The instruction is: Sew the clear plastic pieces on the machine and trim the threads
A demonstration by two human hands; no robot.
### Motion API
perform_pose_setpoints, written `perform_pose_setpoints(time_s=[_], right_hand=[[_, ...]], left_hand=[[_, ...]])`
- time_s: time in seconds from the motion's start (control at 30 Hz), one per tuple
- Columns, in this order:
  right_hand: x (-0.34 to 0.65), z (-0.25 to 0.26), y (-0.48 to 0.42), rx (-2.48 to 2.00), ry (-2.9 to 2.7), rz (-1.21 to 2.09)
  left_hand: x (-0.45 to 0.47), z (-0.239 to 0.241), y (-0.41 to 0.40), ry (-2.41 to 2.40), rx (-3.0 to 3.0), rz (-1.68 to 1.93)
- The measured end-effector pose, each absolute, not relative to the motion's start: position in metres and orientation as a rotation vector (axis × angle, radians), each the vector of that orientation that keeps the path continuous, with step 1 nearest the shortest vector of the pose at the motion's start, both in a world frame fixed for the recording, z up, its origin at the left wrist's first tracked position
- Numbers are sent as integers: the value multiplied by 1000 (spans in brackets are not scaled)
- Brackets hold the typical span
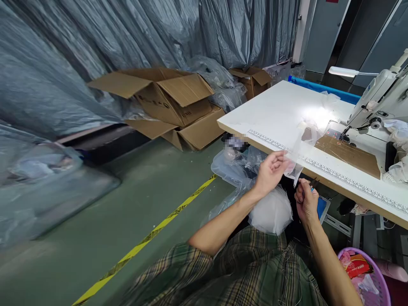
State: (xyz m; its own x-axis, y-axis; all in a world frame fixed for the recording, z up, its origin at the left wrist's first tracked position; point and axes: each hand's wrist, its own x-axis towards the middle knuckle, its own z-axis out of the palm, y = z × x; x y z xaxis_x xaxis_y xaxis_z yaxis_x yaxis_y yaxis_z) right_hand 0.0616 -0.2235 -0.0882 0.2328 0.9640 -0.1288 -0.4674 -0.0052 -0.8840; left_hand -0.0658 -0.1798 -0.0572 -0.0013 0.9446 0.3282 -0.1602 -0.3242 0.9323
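My left hand (pixel 271 171) is closed on a piece of sheer white fabric (pixel 296 159) at the front edge of the sewing table. The fabric hangs over that edge and trails back across the tabletop. Just to the right and lower, my right hand (pixel 306 199) is curled round small thread snips (pixel 313 184) with dark blades and a bit of blue showing. A corner of the fabric dangles close to its fingertips; whether they touch it I cannot tell. More white sheer fabric (pixel 272 210) lies bunched on my lap.
A sewing machine (pixel 366 102) stands on the white table (pixel 264 106), with a ruler strip along its front. Cardboard boxes (pixel 178 100) and plastic bags (pixel 219 80) sit to the left. A pink basket (pixel 382 280) is low at right. Yellow tape (pixel 153 233) crosses the floor.
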Motion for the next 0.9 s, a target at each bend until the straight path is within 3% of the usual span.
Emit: perform_pose_setpoints(time_s=[0.37,0.6,0.73,0.9], right_hand=[[55,-75,-216,-1304,-819,748],[66,-77,-274,-1194,-1260,779],[70,-79,-305,-1145,-1482,763],[74,-78,-314,-1135,-1564,739]], left_hand=[[-84,-91,-201,888,1034,1470],[-119,-100,-223,1207,1631,1704],[-116,-87,-235,879,2068,1396],[-93,-86,-233,575,1912,1034]])
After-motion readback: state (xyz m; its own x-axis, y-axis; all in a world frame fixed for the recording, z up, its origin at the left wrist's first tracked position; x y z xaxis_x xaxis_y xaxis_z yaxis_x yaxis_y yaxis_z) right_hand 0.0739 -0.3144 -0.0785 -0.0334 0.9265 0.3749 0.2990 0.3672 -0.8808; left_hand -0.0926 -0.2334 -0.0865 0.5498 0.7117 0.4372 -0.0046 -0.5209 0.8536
